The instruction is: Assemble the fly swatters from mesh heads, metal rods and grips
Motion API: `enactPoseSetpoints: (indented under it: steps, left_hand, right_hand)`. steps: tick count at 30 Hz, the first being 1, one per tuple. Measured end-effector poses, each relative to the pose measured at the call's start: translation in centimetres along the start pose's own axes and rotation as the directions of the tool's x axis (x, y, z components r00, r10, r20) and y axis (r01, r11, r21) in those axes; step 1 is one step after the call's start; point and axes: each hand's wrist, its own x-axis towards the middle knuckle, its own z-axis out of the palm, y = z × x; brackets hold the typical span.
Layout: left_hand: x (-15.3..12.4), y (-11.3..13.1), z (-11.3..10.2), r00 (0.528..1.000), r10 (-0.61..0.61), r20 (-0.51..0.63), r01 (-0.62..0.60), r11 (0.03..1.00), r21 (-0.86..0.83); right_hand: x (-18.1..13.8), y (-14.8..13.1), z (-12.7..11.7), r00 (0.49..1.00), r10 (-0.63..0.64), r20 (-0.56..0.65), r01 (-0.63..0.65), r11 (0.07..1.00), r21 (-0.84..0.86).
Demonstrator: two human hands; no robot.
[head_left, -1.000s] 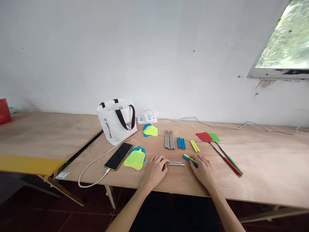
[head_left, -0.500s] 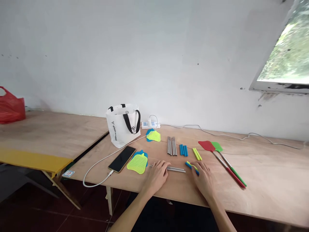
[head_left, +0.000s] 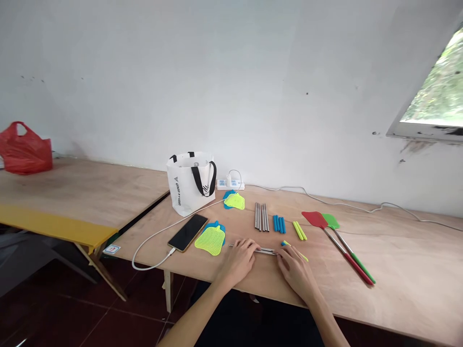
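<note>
My left hand (head_left: 240, 258) lies over thin metal tubes (head_left: 266, 251) near the table's front edge, its fingers curled across them and covering their middle. My right hand (head_left: 297, 270) is low on the table at the tubes' right end, its fingertips touching or very close to them and thumb apart. Just beyond its fingers lie a blue handle grip (head_left: 284, 243) and a yellow handle grip (head_left: 302, 256), partly hidden by that hand. Left of my left hand, a yellow fly swatter head (head_left: 210, 240) overlaps a blue swatter head (head_left: 221, 227).
Metal tubes (head_left: 262, 217), blue grips (head_left: 279, 224) and yellow grips (head_left: 300, 231) lie in rows farther back. Red (head_left: 349, 258) and green (head_left: 352, 253) fly swatters lie right. A phone (head_left: 188, 233) on a cable, white bag (head_left: 190, 188) and power strip (head_left: 221, 184) stand left.
My right hand has shifted left, off the blue and yellow grips and to the tubes' right end. My left hand stays on the tubes. The camera view has turned slightly left.
</note>
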Motion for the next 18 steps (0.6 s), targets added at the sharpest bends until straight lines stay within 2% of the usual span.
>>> enactPoseSetpoints:
  steps: [10, 18]
  left_hand:
    - [-0.1, -0.2, 0.1, 1.000, 0.024, 0.006, -0.024, 1.000, 0.019]
    - [0.1, -0.6, 0.6, 0.998, 0.058, -0.018, -0.058, 0.998, -0.016]
  right_hand:
    - [0.2, -0.2, 0.1, 0.999, -0.003, -0.041, 0.005, 1.000, 0.026]
    - [0.1, 1.1, 0.5, 0.994, 0.093, -0.060, -0.093, 0.996, 0.001]
